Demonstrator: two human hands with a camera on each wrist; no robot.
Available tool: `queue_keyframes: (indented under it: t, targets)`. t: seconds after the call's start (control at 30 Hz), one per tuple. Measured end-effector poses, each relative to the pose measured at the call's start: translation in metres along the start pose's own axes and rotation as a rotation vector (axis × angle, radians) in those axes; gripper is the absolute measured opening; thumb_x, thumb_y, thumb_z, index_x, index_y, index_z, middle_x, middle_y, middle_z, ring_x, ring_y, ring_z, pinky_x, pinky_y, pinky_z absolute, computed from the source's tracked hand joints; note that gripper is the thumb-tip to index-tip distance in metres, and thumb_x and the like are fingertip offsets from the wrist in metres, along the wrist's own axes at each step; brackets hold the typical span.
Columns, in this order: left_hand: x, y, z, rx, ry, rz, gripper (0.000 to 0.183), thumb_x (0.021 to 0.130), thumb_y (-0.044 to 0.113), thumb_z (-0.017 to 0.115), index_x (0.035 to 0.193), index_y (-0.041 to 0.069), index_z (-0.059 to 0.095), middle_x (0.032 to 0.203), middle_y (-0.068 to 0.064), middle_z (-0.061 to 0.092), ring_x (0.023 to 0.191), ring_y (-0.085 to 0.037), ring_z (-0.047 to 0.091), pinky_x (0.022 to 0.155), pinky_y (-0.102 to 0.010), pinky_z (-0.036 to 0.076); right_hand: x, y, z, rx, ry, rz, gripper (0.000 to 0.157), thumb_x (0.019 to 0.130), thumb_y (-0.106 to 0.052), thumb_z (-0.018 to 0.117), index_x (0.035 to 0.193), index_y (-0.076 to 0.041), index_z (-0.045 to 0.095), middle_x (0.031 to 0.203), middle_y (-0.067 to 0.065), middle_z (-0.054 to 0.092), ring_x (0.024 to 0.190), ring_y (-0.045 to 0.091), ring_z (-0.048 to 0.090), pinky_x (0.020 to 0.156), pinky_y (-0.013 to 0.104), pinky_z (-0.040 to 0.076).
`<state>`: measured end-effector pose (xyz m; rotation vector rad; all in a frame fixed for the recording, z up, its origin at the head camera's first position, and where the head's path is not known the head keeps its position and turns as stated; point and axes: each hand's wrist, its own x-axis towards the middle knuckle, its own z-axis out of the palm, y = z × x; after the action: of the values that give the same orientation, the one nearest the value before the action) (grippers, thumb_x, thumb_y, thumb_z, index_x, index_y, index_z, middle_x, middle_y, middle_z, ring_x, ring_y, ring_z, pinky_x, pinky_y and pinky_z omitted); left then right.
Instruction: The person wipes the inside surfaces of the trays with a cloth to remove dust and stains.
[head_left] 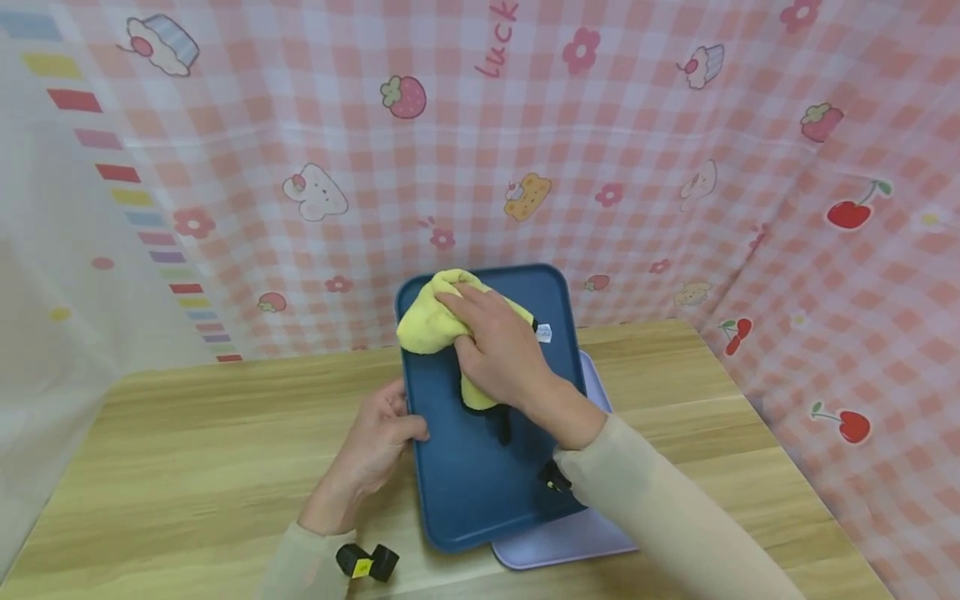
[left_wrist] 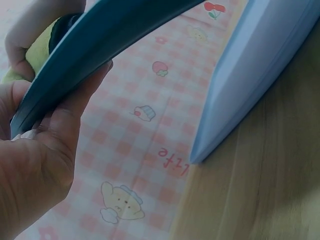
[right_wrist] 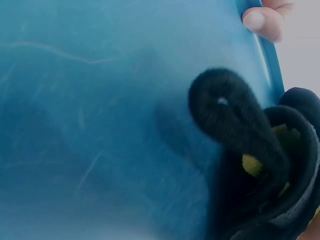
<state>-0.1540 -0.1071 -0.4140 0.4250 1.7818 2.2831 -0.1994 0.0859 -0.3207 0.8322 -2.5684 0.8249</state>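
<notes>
A dark blue rectangular tray [head_left: 480,492] is held up at a tilt, its inner face toward me. My left hand [head_left: 378,433] grips its left edge, thumb over the rim and fingers behind, as the left wrist view also shows. A bunched yellow cloth [head_left: 427,323] with black edging lies against the tray's upper part, held in my right hand [head_left: 498,346]. In the right wrist view, a black loop [right_wrist: 220,100] of the cloth hangs over the tray's scratched blue surface [right_wrist: 90,125]. Part of the cloth is hidden under the right hand.
A lavender tray [head_left: 555,546] lies on the wooden table [head_left: 225,467], partly covered by the blue one. Black straps with yellow tags [head_left: 362,567] sit at the wrists. A pink checked curtain [head_left: 360,142] hangs behind and along the right side.
</notes>
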Motion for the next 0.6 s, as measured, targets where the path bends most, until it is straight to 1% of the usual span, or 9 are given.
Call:
queue_keyframes:
  t: [0.2,0.3,0.33,0.4,0.43,0.47,0.53,0.57,0.6]
  targets:
    - [0.001,-0.001,0.002,-0.013,-0.038,0.018,0.068,0.072,-0.02,0.045,0.14,-0.02,0.046,0.101,-0.006,0.077,0.091,-0.015,0.072,0.074,-0.029,0.06,0.004,-0.005,0.004,0.003,-0.054,-0.074,0.057,0.092,0.001,0.047,0.146,-0.01,0.062,0.155,0.012,0.054,0.144,0.032,0.046,0.118,0.043,0.036]
    - [0.001,-0.001,0.003,-0.008,-0.036,0.019,0.066,0.071,-0.02,0.045,0.137,-0.02,0.046,0.092,-0.004,0.076,0.087,-0.013,0.071,0.071,-0.027,0.059,0.006,-0.008,0.004,-0.01,-0.082,-0.107,0.058,0.091,0.002,0.047,0.145,-0.009,0.063,0.155,0.012,0.053,0.147,0.032,0.043,0.123,0.041,0.029]
    - [0.002,-0.001,0.003,-0.004,-0.027,0.019,0.063,0.071,-0.02,0.045,0.134,-0.019,0.048,0.087,-0.003,0.075,0.085,-0.012,0.07,0.07,-0.026,0.058,0.006,-0.009,0.004,-0.013,-0.091,-0.113,0.059,0.09,0.003,0.046,0.145,-0.009,0.063,0.156,0.012,0.053,0.147,0.032,0.043,0.124,0.04,0.027]
    - [0.002,-0.001,0.004,0.013,-0.002,0.021,0.051,0.07,-0.02,0.047,0.12,-0.015,0.054,0.076,0.001,0.071,0.078,-0.01,0.067,0.067,-0.024,0.055,0.006,-0.01,0.004,-0.02,-0.108,-0.124,0.06,0.089,0.004,0.046,0.145,-0.01,0.063,0.156,0.011,0.053,0.148,0.031,0.042,0.125,0.04,0.025]
    - [0.003,0.0,0.005,0.024,0.012,0.022,0.038,0.07,-0.019,0.048,0.106,-0.013,0.056,0.07,0.003,0.066,0.074,-0.009,0.064,0.065,-0.023,0.053,0.006,-0.01,0.004,-0.023,-0.116,-0.129,0.061,0.089,0.005,0.046,0.145,-0.01,0.063,0.156,0.011,0.053,0.148,0.03,0.042,0.125,0.04,0.025]
    - [0.003,0.0,0.005,0.032,0.033,0.019,0.022,0.069,-0.019,0.049,0.089,-0.011,0.054,0.063,0.006,0.059,0.066,-0.007,0.058,0.06,-0.022,0.05,0.006,-0.011,0.005,-0.027,-0.125,-0.132,0.061,0.089,0.005,0.046,0.145,-0.011,0.063,0.156,0.011,0.053,0.148,0.03,0.042,0.125,0.04,0.026]
    - [0.003,0.001,0.005,0.04,0.07,0.005,0.018,0.068,-0.019,0.05,0.082,-0.008,0.051,0.056,0.009,0.046,0.053,-0.005,0.046,0.053,-0.021,0.042,0.005,-0.011,0.005,-0.034,-0.146,-0.144,0.062,0.088,0.006,0.048,0.145,-0.012,0.063,0.156,0.01,0.053,0.147,0.03,0.042,0.123,0.041,0.028]
    - [0.003,0.001,0.005,0.041,0.086,-0.006,0.017,0.068,-0.018,0.05,0.083,-0.009,0.05,0.056,0.008,0.043,0.05,-0.005,0.04,0.05,-0.021,0.038,0.004,-0.011,0.005,-0.04,-0.156,-0.152,0.062,0.088,0.006,0.049,0.145,-0.012,0.064,0.156,0.01,0.053,0.146,0.03,0.043,0.122,0.042,0.031]
    - [0.003,0.001,0.006,0.037,0.099,-0.018,0.02,0.068,-0.018,0.05,0.086,-0.011,0.05,0.06,0.008,0.042,0.049,-0.006,0.036,0.049,-0.022,0.036,0.003,-0.011,0.005,-0.047,-0.165,-0.159,0.062,0.088,0.006,0.05,0.145,-0.013,0.064,0.156,0.01,0.053,0.145,0.03,0.044,0.12,0.042,0.033]
